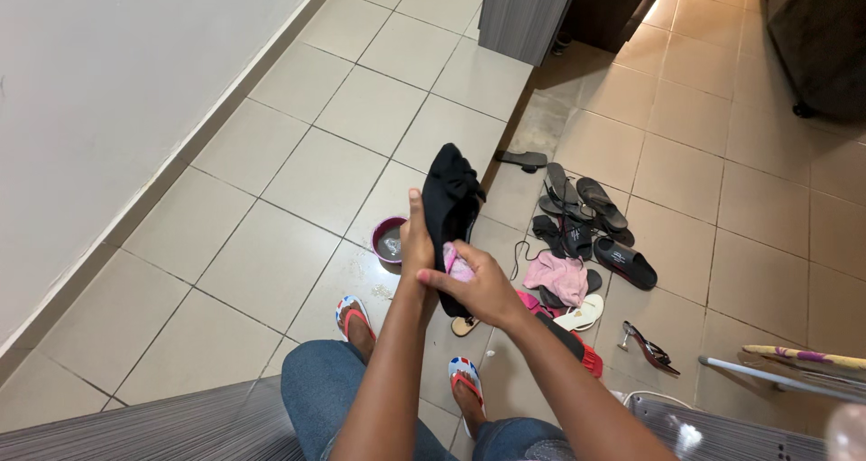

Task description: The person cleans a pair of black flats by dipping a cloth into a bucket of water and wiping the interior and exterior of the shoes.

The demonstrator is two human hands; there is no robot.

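The left hand (418, 244) holds a black shoe (449, 210) upright in mid-air above the tiled floor (298, 181). Its fingers are clamped on the shoe's left edge, the thumb pointing up toward 12 o'clock. The shoe rises from the grip toward 12 o'clock, with a gathered bow at its upper end.

The right hand (483, 288) sits at 5 o'clock of the shoe. Its fingers are closed on a small pink cloth (457, 264), which is pressed against the shoe's lower right side. Both hands touch the shoe; the shoe lies between them, left fingers at its 9 o'clock, right fingers at its 4 o'clock.

On the floor at 8 o'clock of the shoe, just beside the left hand, stands a small maroon bowl (391, 240) with liquid in it.

At 3 o'clock of the shoe a loose group of footwear (591, 222) lies on the tiles: black sandals, a pink cloth item (557, 276), a white sandal (582, 315) and a high-heeled shoe (648, 345), the last well apart from the hands.

The person's feet, in patterned flip-flops (354, 315), rest on the floor below the hands at 6 o'clock.
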